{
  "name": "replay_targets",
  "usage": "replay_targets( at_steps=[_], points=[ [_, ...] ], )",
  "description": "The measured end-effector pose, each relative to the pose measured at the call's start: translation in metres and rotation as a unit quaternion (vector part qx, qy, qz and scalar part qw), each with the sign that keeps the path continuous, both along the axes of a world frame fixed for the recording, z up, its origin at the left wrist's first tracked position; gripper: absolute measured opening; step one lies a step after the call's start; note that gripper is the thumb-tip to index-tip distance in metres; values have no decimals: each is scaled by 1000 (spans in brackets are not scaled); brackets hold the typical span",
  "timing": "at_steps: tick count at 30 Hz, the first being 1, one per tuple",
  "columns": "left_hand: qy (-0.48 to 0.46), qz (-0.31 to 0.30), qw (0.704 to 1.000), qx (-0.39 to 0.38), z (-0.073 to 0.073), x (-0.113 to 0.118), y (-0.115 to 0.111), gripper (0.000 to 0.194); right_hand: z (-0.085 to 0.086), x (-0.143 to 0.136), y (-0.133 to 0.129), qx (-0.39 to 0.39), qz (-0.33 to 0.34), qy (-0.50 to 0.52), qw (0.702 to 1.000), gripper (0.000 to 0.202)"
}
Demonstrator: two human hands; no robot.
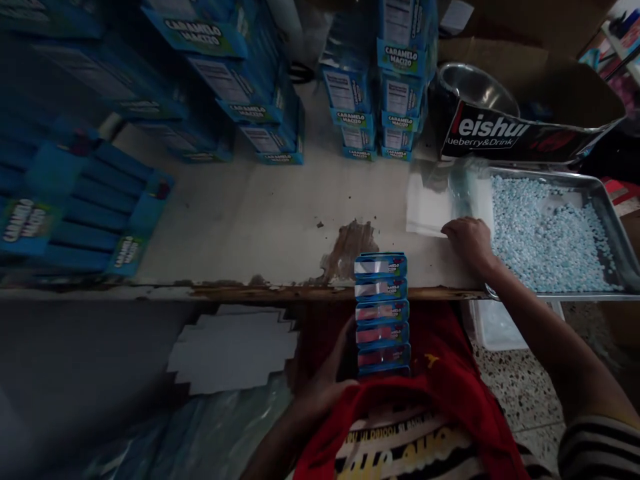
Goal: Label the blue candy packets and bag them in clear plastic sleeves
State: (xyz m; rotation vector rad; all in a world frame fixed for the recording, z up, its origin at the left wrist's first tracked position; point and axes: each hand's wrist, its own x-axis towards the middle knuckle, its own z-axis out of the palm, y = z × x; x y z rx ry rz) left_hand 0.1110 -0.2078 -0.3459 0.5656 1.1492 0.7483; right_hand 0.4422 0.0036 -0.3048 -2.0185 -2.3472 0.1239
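Observation:
In the head view, my left hand (327,367) is wrapped round the side of a row of small blue candy boxes (382,311), several stacked together and held against my red apron (445,393) at the table's front edge. Part of the hand is hidden by the boxes and in shadow. My right hand (470,241) is closed at the near edge of clear plastic bags (435,200) that lie flat on the table. To its right is a metal tray (555,295) with many small pale blue and white candies (555,233).
Stacks of blue display boxes (250,110) labelled Caramelo Macizo line the back and left of the worn white table (240,220). A black carton (530,140) with a metal bowl (477,87) stands behind the tray. White cardboard sheets (235,350) lie below the table edge.

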Motion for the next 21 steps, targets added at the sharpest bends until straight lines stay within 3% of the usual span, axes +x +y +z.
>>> replay_targets(
  at_steps=[3,6,9,13,15,17,21],
  points=[
    [110,-6,992,58,20,-34,35,76,-4,-4,1,41,-8,85,996,16],
    [293,0,935,201,45,-45,100,54,-7,-18,7,34,10,143,989,9],
    [393,-20,805,445,57,-20,182,30,-4,-37,12,41,39,156,986,7],
    [444,-229,628,597,49,33,272,41,2,-54,12,45,68,159,984,8],
    [459,-325,557,611,42,49,294,27,1,-57,11,39,69,162,984,9],
    [478,-375,517,603,38,56,299,10,-5,-58,11,37,64,168,983,13],
    [536,-331,495,598,39,47,279,16,-17,-69,16,14,47,186,981,20]
  ],
)
